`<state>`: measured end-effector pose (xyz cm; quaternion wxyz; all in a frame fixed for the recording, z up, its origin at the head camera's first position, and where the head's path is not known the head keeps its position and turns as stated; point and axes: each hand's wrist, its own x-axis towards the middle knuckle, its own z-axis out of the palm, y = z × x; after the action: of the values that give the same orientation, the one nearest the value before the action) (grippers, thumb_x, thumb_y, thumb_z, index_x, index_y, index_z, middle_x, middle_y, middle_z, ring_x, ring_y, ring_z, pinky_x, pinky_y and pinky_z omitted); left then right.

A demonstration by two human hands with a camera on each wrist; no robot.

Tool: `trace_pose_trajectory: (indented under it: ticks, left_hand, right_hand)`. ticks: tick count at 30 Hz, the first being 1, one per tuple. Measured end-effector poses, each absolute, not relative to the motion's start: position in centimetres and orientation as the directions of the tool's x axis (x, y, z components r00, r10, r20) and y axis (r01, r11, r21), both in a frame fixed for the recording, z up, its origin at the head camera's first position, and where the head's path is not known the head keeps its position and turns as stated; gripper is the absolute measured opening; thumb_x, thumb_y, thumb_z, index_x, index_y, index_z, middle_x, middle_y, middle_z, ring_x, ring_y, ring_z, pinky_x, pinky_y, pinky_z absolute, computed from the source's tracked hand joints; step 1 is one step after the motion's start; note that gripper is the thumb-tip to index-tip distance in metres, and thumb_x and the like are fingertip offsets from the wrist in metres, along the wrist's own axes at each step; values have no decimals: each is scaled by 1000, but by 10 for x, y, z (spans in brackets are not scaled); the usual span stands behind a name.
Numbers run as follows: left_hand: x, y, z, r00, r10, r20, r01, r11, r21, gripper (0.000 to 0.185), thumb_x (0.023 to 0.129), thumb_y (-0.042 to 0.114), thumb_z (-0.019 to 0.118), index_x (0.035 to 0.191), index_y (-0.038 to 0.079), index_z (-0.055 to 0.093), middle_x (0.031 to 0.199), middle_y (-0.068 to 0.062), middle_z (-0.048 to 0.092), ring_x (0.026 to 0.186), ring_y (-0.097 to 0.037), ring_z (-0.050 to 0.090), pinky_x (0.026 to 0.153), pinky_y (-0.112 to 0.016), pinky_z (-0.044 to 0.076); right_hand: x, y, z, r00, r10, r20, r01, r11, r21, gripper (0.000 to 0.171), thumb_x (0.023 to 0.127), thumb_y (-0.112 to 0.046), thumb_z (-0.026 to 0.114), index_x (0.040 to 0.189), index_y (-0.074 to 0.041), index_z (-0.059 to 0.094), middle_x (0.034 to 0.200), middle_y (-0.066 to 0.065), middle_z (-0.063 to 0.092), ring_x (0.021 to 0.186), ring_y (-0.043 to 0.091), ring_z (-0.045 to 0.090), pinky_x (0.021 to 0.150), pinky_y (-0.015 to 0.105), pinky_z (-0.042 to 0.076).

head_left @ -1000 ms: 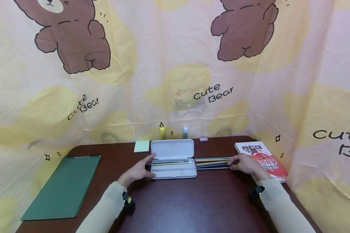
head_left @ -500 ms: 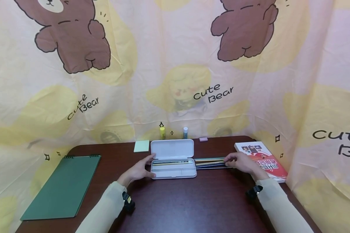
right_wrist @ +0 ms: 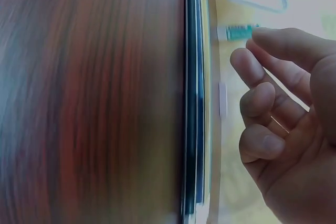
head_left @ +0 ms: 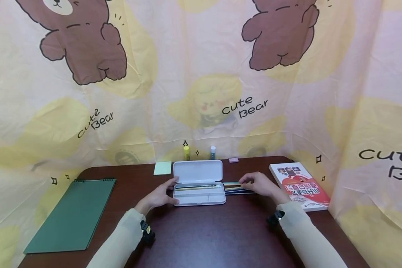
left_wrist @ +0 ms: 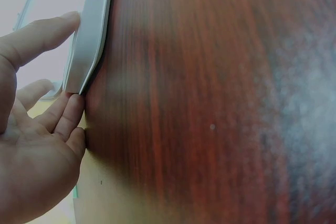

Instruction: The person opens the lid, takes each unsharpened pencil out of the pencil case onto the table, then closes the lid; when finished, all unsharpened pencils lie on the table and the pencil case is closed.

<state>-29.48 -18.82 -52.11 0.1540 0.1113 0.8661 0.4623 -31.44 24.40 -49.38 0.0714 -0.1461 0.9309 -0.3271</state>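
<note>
A white pencil case point(head_left: 201, 201) lies open at the middle of the table, its lid tilted back. Several pencils point(head_left: 197, 187) lie in its long rear compartment. My left hand point(head_left: 159, 195) grips the case's left end, thumb at the front edge and fingers toward the back; in the left wrist view the case's side wall point(left_wrist: 90, 40) meets the thumb. Right of the case, more pencils point(head_left: 232, 191) lie side by side on the table. Above them hovers my right hand point(head_left: 259, 183), its fingers loosely bent with nothing visible between them in the right wrist view.
Behind the case stand a yellow tube point(head_left: 186, 153) and a glue stick point(head_left: 213, 153). Pale green sticky notes point(head_left: 162, 168) and a pink eraser point(head_left: 233, 160) lie near the back edge. A green spiral pad point(head_left: 72, 216) is at left, a book point(head_left: 301, 186) at right.
My right hand has moved left along the loose pencils toward the case, uncovering more of the book. The left hand and the case have stayed in place.
</note>
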Motion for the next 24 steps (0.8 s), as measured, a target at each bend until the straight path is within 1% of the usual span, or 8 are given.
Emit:
trace_pose_trajectory:
  ticks: [6, 12, 16, 21, 24]
  left_hand:
    - [-294, -189, -521, -926, 346, -154, 60, 537, 842, 101, 73, 13, 88, 157, 24, 33, 146, -11, 51, 133, -30, 47, 114, -55, 33]
    - [-293, -189, -520, -928, 332, -170, 42, 545, 837, 99, 74, 14, 88, 156, 27, 33, 146, -9, 51, 134, -28, 46, 115, -55, 32]
    - [-293, -189, -521, -923, 346, -172, 49, 546, 836, 100, 74, 15, 88, 157, 26, 33, 147, -11, 50, 134, -30, 46, 115, -55, 33]
    - [-294, -189, -521, -920, 356, -167, 59, 545, 837, 100, 74, 15, 88, 157, 25, 32, 147, -12, 50, 135, -31, 46, 114, -55, 33]
    - [-294, -189, -520, -920, 351, -173, 50, 542, 839, 100, 74, 15, 88, 157, 26, 32, 147, -11, 49, 135, -30, 45, 115, -55, 32]
  right_hand:
    - [-318, 217, -498, -940, -340, -16, -252, 728, -638, 16, 91, -25, 73, 106, -20, 77, 97, -7, 73, 88, 15, 59, 83, 35, 49]
    - [-319, 192, -501, -925, -379, 11, -299, 713, -634, 11, 90, -23, 74, 101, -22, 77, 98, -9, 74, 88, 13, 60, 85, 37, 50]
    - [-319, 180, -500, -909, -416, 23, -337, 702, -628, 13, 90, -20, 74, 102, -19, 77, 99, -7, 75, 89, 14, 60, 86, 39, 51]
    - [-320, 170, -502, -896, -441, 44, -373, 696, -614, 12, 90, -18, 74, 101, -17, 77, 98, -6, 75, 87, 14, 60, 85, 38, 51]
    - [-321, 166, -503, -881, -471, 56, -405, 686, -604, 13, 90, -16, 73, 102, -15, 77, 99, -5, 75, 91, 14, 63, 89, 41, 53]
